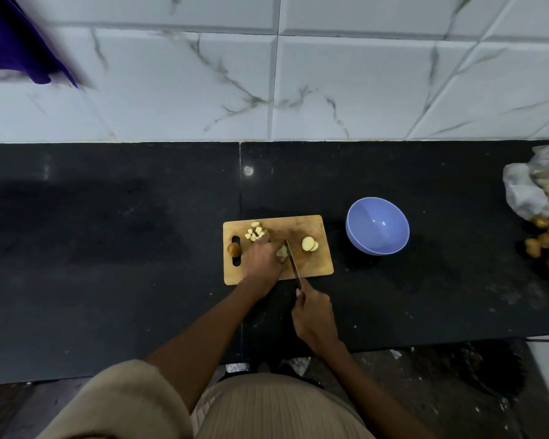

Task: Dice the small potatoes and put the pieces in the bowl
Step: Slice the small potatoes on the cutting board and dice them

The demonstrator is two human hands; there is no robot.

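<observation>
Potato piece sits near the middle of the wooden cutting board, pinned under the fingertips of the left hand, whose fingers curl down onto it. Right beside those fingers the knife blade stands edge-down against the piece, running back toward the person; the right hand is wrapped firmly round the handle just off the board's near edge, forefinger laid along the top.

From the head camera, a little heap of diced cubes lies at the board's far left corner, just beyond the left knuckles. A whole unpeeled potato rests at the left edge, touching the handle slot. On the right half of the board lie a few round slices, overlapping one another, apart from the knife.

To the right of the board, on the black counter, stands the blue bowl, nothing in it. Far right, more small potatoes are piled beside a crumpled plastic bag. Marbled white tiles back the counter.
</observation>
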